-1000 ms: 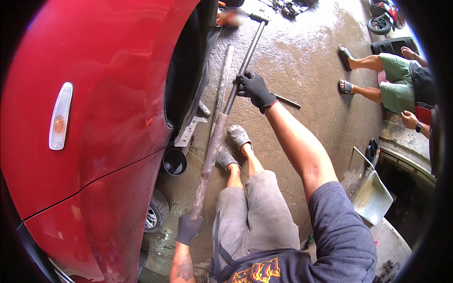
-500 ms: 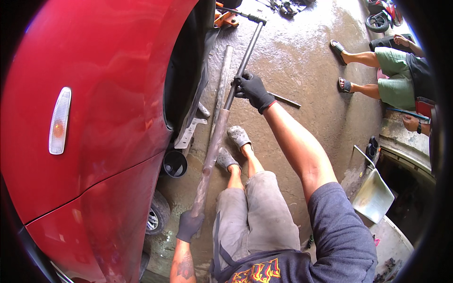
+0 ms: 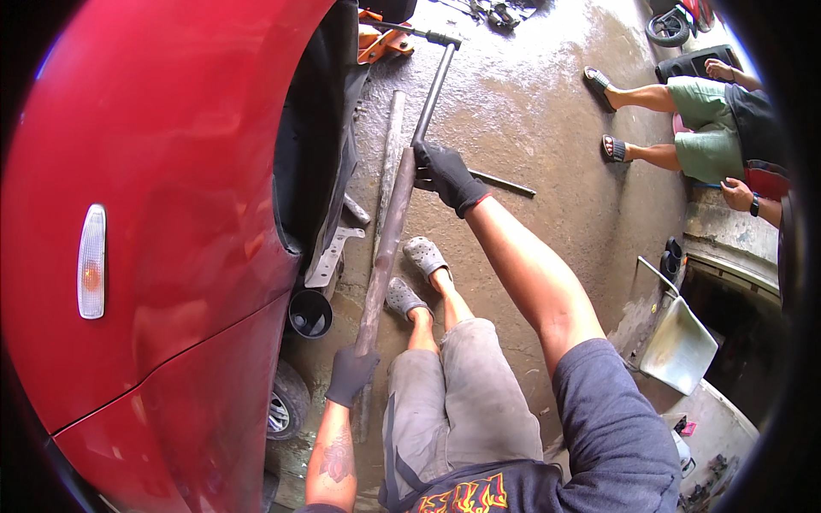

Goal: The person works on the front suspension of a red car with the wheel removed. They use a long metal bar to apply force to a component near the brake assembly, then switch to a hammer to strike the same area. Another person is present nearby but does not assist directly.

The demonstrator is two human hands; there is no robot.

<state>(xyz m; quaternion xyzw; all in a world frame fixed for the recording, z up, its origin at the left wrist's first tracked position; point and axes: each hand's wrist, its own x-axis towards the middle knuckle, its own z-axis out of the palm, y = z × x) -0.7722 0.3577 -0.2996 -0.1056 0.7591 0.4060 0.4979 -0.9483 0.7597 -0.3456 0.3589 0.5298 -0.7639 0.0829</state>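
My left hand [image 3: 351, 376], in a dark glove, is closed round the lower end of a long, worn metal pipe [image 3: 386, 248]. The pipe slants up and away from me, its far end fitted over the handle of a dark breaker bar [image 3: 434, 92]. My right hand [image 3: 445, 175], also gloved, is closed on the bar at the mouth of the pipe; its fingers are partly hidden. At the bar's far end, a joint connects to a dark rod [image 3: 410, 32] that runs left towards the red car [image 3: 188, 214].
An orange jack [image 3: 385, 43] stands by the wheel arch. Another pipe [image 3: 390, 145] and a thin rod [image 3: 505, 182] lie on the wet floor. A black round container [image 3: 310, 314] sits beside the car. At right are a seated person [image 3: 710, 128] and a metal dustpan [image 3: 680, 346].
The pipe has slid farther up over the breaker bar, reaching my right hand. My left hand has moved upward with it. The whole view has shifted slightly.
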